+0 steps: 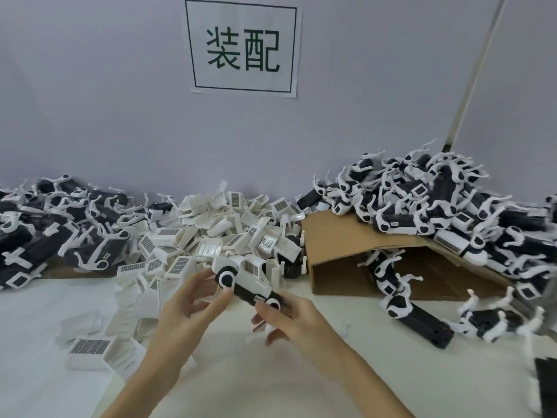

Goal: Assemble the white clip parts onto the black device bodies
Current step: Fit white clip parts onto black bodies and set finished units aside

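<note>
I hold one black device body [245, 292] above the white table, tilted down to the right, with white round caps at both ends and a white clip part [251, 277] sitting on its upper side. My left hand [188, 303] pinches its left end by the round cap. My right hand [286, 315] grips its right end from below. Behind it lies a heap of loose white clip parts [211, 236].
Black bodies with white arms are piled at the left [60, 230] and at the right [437, 200], the right pile on a brown cardboard sheet [337, 236]. More such bodies [422, 324] lie on the table [241, 372] at the right. A paper sign [242, 46] hangs on the wall.
</note>
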The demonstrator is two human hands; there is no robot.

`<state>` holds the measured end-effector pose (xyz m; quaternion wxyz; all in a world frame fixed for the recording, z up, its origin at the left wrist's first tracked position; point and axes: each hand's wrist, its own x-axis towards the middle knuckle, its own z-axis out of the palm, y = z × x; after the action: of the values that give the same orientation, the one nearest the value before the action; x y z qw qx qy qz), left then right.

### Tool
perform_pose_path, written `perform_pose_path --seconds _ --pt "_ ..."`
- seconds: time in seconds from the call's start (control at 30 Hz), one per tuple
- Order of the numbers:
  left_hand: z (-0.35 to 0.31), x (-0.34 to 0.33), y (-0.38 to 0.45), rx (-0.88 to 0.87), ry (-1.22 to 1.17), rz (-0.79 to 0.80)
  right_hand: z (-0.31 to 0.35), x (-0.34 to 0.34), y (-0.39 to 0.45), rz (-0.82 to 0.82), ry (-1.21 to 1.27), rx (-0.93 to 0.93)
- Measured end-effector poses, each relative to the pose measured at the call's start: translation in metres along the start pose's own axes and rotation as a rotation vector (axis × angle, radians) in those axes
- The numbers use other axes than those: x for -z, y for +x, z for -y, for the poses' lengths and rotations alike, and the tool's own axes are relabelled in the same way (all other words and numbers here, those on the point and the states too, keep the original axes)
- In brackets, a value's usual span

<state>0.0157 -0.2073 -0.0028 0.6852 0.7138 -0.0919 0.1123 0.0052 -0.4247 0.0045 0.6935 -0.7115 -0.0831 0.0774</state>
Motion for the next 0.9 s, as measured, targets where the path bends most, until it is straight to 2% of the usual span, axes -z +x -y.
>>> perform_pose_path --seconds 0.07,0.13,0.2,0.3,0.37,0.43,0.57,0.7,0.77,0.9 --pt "-0.001 -0.003 0.000 -0.025 -0.013 -0.002 0.016 0.016 0.014 0.016 0.180 -0.076" --pt "-0.002 -0.002 0.000 -0.071 -0.041 0.000 0.045 0.042 0.032 -0.037 0.428 -0.080" --pt "-0.002 0.001 0.001 -0.095 -0.059 -0.018 0.086 0.077 0.050 -0.116 0.720 0.037" --pt "-0.001 0.002 0.002 -0.025 -0.055 -0.028 0.138 0.128 0.065 -0.167 1.105 0.266" --pt "0.005 0.001 0.003 0.007 -0.024 -0.004 0.145 0.137 0.070 -0.215 1.080 0.308" --pt "0.009 0.000 0.006 0.024 -0.009 0.001 0.127 0.124 0.069 -0.234 0.978 0.267" --pt "0.013 -0.002 0.010 0.048 0.006 -0.042 0.060 0.062 0.051 -0.093 0.894 0.041" --pt "0.012 -0.002 0.009 0.010 0.085 -0.083 0.009 0.016 0.039 -0.073 0.972 -0.124" --pt "0.011 -0.002 0.008 -0.060 0.198 -0.111 -0.004 0.007 0.037 -0.080 1.009 -0.157" --pt "0.015 0.001 0.007 -0.215 0.583 -0.121 -0.019 0.005 0.037 -0.076 1.013 -0.180"
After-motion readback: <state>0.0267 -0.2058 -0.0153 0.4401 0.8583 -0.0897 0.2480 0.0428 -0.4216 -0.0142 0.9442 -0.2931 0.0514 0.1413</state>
